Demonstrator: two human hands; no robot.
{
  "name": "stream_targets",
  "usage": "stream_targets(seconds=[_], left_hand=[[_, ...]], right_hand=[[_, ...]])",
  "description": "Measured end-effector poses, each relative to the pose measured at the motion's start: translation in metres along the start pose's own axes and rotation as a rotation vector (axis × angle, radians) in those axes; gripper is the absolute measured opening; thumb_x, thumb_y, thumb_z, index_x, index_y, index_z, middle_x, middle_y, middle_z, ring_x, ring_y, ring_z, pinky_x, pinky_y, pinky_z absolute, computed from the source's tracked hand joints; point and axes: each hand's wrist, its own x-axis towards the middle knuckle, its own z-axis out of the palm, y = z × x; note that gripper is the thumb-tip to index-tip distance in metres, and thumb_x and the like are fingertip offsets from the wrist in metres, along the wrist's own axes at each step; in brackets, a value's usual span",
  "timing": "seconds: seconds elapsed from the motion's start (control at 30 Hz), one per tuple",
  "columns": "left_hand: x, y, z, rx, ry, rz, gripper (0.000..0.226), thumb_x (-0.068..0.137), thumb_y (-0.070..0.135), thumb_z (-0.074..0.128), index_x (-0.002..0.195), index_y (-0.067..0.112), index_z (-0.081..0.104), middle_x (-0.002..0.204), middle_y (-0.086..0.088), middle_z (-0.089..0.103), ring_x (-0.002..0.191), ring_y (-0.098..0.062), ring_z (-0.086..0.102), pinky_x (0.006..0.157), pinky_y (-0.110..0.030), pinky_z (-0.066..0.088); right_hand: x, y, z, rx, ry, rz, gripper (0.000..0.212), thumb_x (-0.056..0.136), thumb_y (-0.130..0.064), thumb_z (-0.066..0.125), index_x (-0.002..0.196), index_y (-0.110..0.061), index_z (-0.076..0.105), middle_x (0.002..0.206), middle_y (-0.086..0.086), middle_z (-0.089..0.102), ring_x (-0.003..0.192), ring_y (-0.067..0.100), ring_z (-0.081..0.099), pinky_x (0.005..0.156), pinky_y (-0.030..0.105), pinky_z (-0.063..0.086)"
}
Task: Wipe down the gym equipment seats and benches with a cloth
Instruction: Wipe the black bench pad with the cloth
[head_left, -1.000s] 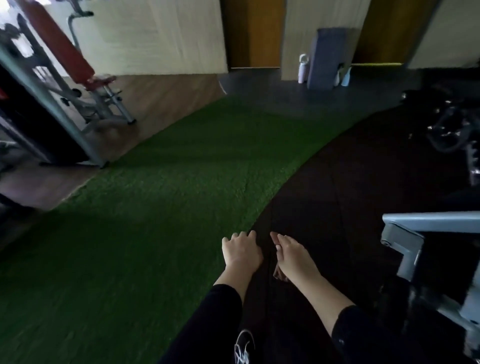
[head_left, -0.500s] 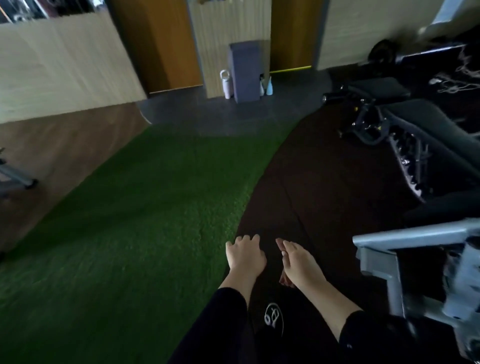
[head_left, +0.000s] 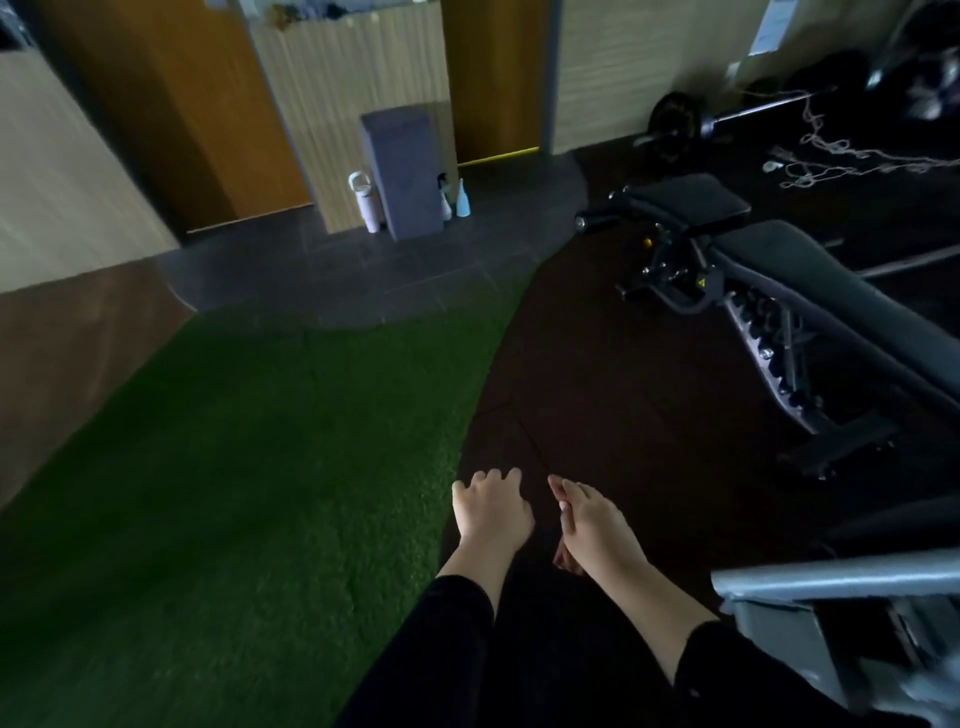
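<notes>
My left hand (head_left: 491, 512) and my right hand (head_left: 597, 525) hang side by side in front of me, low in the middle of the view, over the dark rubber floor. Both have relaxed fingers and hold nothing; no cloth shows in either. A black adjustable bench (head_left: 810, 280) with a padded seat (head_left: 685, 200) stands on the rubber floor to the right, well beyond my hands.
Green turf (head_left: 249, 467) covers the floor to the left. A grey metal machine frame (head_left: 841, 592) juts in at lower right. Far ahead stand a grey box (head_left: 402, 169), a white bottle (head_left: 363, 200) and spray bottles (head_left: 457, 200). A barbell (head_left: 680, 117) lies far right.
My view has swung to the right: the red incline bench left the frame and the black bench came fully into sight. Both hands stay together, empty.
</notes>
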Motion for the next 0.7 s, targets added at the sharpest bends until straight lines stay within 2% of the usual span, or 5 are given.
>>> stream_targets(seconds=[0.1,0.37,0.7], left_hand=[[0.066,-0.004,-0.026,0.054,0.000,0.078,0.046,0.098,0.032,0.039,0.143,0.024,0.038,0.138,-0.003,0.050,0.128,-0.025,0.044,0.104,-0.044,0.032],[0.199,0.023,-0.087,0.164,-0.036,0.287,0.048,0.099,0.031,0.036,0.147,0.023,0.032,0.143,-0.002,0.045,0.133,-0.023,0.039,0.108,-0.045,0.028],[0.351,0.161,-0.116,0.282,-0.076,0.543,0.050,0.100,0.032,0.036,0.149,0.024,0.029,0.142,-0.001,0.046,0.131,-0.022,0.041,0.109,-0.045,0.027]], right_hand=[[0.061,0.001,-0.006,-0.024,0.047,0.031,0.044,0.099,-0.021,0.039,0.143,-0.025,0.036,0.130,-0.002,0.054,0.118,0.014,0.054,0.098,0.028,0.046],[0.166,0.011,-0.040,0.106,0.183,0.319,0.043,0.100,-0.024,0.041,0.143,-0.027,0.035,0.137,-0.004,0.049,0.125,0.013,0.048,0.103,0.027,0.043],[0.274,0.126,-0.106,0.145,0.334,0.514,0.044,0.100,-0.022,0.039,0.144,-0.027,0.035,0.136,-0.003,0.050,0.124,0.013,0.049,0.101,0.024,0.043]])
